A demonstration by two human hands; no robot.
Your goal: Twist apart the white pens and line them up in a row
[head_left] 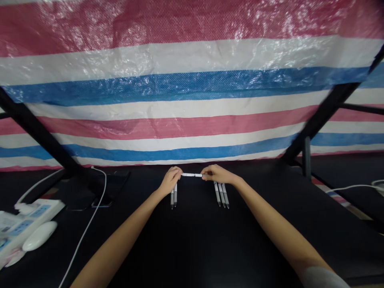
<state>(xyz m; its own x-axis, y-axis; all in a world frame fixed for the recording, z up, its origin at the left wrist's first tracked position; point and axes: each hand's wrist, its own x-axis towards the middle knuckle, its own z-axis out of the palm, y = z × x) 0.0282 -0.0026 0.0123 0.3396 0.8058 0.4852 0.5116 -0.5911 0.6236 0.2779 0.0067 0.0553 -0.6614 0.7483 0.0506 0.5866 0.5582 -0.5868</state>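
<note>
A white pen (192, 175) with a grey end is held level between my two hands. The fingers of my left hand (171, 179) are closed around its left end. At its right end, my right hand (219, 174) pinches it between thumb and fingers. Two grey-and-white pens (174, 197) lie side by side just below my left hand, their tips toward me. Below my right hand lie three similar pens (221, 195) in a row, their upper ends partly hidden by the hand.
On the left stand a white power strip (36, 218) and a white oval mouse-like object (40, 236), with a white cable (90, 224) running across the black table (192, 248). Black metal legs (39, 132) rise on both sides before a striped plastic sheet (186, 128).
</note>
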